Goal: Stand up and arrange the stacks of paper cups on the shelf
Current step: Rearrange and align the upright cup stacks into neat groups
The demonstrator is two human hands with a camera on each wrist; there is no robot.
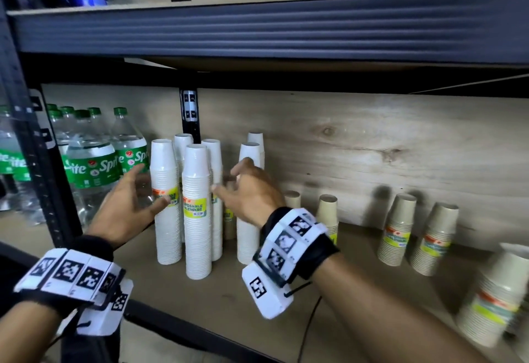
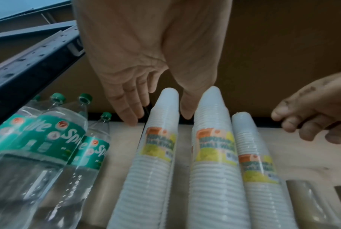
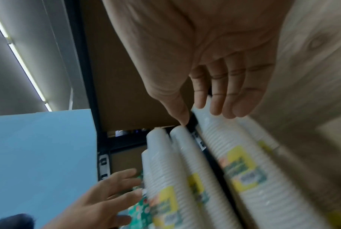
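Several tall white paper cup stacks stand upright in a cluster on the shelf (image 1: 229,294): a front stack (image 1: 197,219), a left stack (image 1: 165,191) and two behind. Two more white stacks (image 1: 248,236) stand just to the right. My left hand (image 1: 137,193) is open beside the left stack, thumb in front of its label and fingers behind it; the stack top (image 2: 165,108) shows between thumb and fingers. My right hand (image 1: 237,185) hovers open, fingers spread, in the gap between the cluster and the right white stacks. Its fingertips (image 3: 224,111) lie near a stack top.
Green-capped Sprite bottles (image 1: 91,168) crowd the shelf's left end, close to my left hand. Shorter beige cup stacks (image 1: 398,231) stand along the back right, and one (image 1: 495,299) leans at the far right. The upper shelf beam (image 1: 257,27) hangs low overhead.
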